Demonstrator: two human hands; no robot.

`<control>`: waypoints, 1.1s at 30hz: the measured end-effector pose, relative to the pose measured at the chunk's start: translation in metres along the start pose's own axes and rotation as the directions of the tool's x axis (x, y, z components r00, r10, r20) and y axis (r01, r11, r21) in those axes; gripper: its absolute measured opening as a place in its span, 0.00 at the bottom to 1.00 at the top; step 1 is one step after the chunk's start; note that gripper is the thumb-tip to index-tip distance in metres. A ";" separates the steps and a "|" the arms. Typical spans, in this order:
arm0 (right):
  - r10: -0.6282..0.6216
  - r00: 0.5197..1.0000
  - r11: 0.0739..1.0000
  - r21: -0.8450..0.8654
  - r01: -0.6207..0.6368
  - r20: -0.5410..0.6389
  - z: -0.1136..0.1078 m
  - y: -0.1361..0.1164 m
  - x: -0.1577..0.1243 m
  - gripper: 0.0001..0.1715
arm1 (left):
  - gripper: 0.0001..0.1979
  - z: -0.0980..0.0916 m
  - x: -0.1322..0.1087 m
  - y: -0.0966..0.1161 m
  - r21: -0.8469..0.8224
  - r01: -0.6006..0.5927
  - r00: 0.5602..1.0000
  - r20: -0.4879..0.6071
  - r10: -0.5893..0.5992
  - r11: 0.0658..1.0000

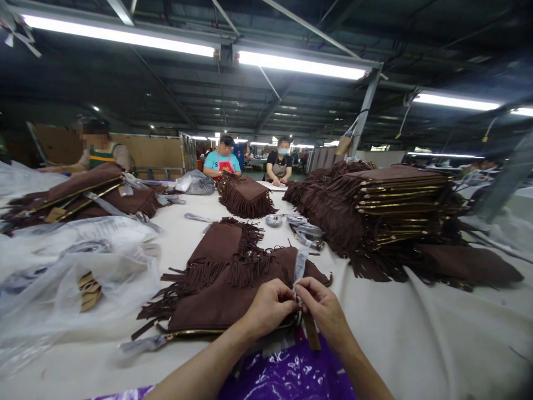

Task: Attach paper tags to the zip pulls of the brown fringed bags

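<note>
My left hand (pixel 270 308) and right hand (pixel 323 308) pinched what seemed a clear plastic strip (pixel 300 265) over the fringed bag (pixel 216 303) on the table (pixel 416 339) before me, where a taut, close grip likely served best.

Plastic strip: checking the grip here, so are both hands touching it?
Touching. The head view shows the left hand and right hand pinching the base of the plastic strip above the fringed bag.

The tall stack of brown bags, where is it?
In the head view, the tall stack sits on the right of the table, beyond the right hand.
</note>
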State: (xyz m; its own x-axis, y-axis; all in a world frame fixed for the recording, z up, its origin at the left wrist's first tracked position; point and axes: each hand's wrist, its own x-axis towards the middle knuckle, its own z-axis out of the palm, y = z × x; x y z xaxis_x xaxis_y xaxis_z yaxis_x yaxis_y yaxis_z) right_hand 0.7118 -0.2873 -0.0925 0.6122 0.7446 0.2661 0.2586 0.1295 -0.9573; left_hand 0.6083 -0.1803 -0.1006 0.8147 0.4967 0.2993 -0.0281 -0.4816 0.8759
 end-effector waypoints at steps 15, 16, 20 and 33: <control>0.090 0.996 0.988 0.128 -0.087 -0.016 0.001 0.009 -0.003 0.31 | 0.07 -0.001 0.002 0.003 0.057 0.008 1.000 -0.027 -0.007 0.998; 0.084 0.996 0.987 0.138 -0.083 -0.004 0.001 0.011 -0.004 0.34 | 0.07 -0.001 0.002 0.002 0.059 0.007 0.999 -0.034 -0.005 0.998; 0.007 1.000 1.000 0.026 -0.007 -0.027 -0.001 0.019 -0.009 0.37 | 0.07 -0.001 0.002 0.001 0.094 -0.030 0.999 -0.034 0.033 0.995; 0.041 0.991 0.989 -0.148 -0.023 0.126 -0.005 0.017 -0.002 0.23 | 0.04 -0.010 0.006 0.011 -0.458 0.242 0.969 0.152 -0.194 0.855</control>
State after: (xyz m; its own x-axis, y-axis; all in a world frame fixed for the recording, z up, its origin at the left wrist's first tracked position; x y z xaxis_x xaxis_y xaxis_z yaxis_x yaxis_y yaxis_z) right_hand 0.7188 -0.2897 -0.1085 0.5236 0.8257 0.2099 0.3522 0.0146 -0.9358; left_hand 0.6075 -0.1754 -0.0854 0.8829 0.4653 0.0631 -0.0918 0.0392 0.9950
